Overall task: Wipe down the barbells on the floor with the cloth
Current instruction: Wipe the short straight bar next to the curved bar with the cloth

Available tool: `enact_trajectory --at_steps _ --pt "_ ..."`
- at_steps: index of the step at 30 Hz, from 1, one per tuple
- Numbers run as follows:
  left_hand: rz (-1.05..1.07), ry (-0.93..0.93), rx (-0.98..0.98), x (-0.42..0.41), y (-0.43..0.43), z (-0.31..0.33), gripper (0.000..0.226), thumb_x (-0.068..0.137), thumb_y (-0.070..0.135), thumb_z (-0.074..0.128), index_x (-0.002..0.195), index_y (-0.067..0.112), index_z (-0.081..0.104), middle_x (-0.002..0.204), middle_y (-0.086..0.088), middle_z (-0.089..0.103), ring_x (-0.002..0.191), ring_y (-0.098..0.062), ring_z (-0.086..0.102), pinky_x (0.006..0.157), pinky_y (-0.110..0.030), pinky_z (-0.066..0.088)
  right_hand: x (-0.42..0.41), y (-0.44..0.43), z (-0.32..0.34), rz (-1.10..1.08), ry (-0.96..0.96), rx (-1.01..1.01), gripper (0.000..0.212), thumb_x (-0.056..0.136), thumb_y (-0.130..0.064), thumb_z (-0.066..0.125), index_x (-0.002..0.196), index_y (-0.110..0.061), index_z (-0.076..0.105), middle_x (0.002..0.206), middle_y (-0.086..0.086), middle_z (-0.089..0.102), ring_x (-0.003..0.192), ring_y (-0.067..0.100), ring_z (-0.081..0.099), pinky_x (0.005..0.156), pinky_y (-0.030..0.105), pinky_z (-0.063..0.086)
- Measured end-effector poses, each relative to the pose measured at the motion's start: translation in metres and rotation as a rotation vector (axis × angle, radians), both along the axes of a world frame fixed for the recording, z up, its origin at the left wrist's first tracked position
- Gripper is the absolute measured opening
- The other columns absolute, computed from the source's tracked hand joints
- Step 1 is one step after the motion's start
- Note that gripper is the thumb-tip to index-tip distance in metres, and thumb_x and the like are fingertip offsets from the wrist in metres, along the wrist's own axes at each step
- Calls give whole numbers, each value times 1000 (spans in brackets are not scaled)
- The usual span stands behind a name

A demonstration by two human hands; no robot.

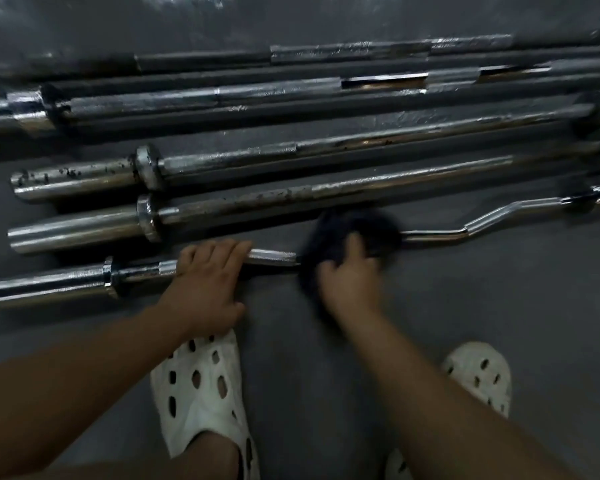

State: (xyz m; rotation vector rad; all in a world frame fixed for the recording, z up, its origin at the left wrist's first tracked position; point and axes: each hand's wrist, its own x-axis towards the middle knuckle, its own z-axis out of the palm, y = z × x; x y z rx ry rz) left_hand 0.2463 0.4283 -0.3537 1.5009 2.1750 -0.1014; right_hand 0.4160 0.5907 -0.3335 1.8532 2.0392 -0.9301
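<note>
Several chrome barbells lie side by side on the grey floor. The nearest is a bent curl bar [482, 221] with its left sleeve at the frame's left edge. My left hand [207, 282] rests over this bar's shaft, fingers curled across it, left of centre. My right hand [350, 277] grips a dark cloth [343, 237] wrapped around the same bar at its middle; cloth and hand are blurred. A straight barbell [257, 199] with rusty spots lies just beyond.
More straight bars [291, 154] lie farther back toward the dark wall, some with rust spots and collars [148, 166]. My feet in white perforated clogs [201, 386] stand on the bare floor close to the nearest bar.
</note>
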Motion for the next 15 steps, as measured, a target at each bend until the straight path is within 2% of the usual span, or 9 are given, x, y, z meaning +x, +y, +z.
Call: enact_trajectory --at_steps 3,5,7,8,10,11,13,15 --pt "-19 25 -9 -1 -3 3 94 56 60 48 134 9 50 131 -16 56 116 -32 47 96 -42 25 -32 -59 4 214 320 -380 69 85 -35 60 149 -39 35 136 9 59 120 30 60 97 32 49" --pt "-13 28 3 -4 -3 1 97 54 60 46 135 7 51 133 -18 56 119 -34 50 97 -43 23 -28 -29 17 282 427 -322 62 84 -32 62 144 -33 46 135 3 61 122 24 59 101 32 48" --pt "-19 15 21 -3 -5 -2 100 53 57 50 141 11 45 139 -15 50 124 -33 46 100 -43 21 -10 20 15 198 367 -124 49 86 -23 63 134 -27 55 125 1 66 113 22 62 96 33 48" --pt "-14 2 30 -2 -6 -3 101 52 55 53 143 14 41 140 -12 47 124 -31 44 100 -41 20 5 36 12 67 317 -7 46 87 -20 62 132 -26 56 121 2 66 109 22 62 92 31 48" --pt "0 -15 40 0 -2 0 102 50 53 57 145 19 36 141 -7 44 123 -28 43 100 -39 20 17 37 7 -198 161 96 51 87 -26 58 138 -23 50 122 13 64 108 30 61 88 31 46" --pt "2 -22 25 0 -1 1 102 51 53 57 145 20 35 141 -6 43 124 -28 43 100 -39 19 8 17 4 -181 107 68 56 86 -31 57 141 -24 46 123 18 62 108 37 61 89 35 48" --pt "0 -30 -24 -2 0 3 100 52 55 51 144 16 39 141 -10 45 124 -31 46 100 -40 19 -21 -36 0 9 183 -143 59 86 -33 58 143 -29 42 128 20 59 112 39 60 93 39 51" --pt "-10 -17 -31 -5 -3 4 101 53 57 44 142 9 45 141 -17 49 125 -35 50 100 -40 19 -39 -59 12 166 336 -336 55 90 -25 60 143 -29 46 135 12 60 120 31 57 95 29 46"
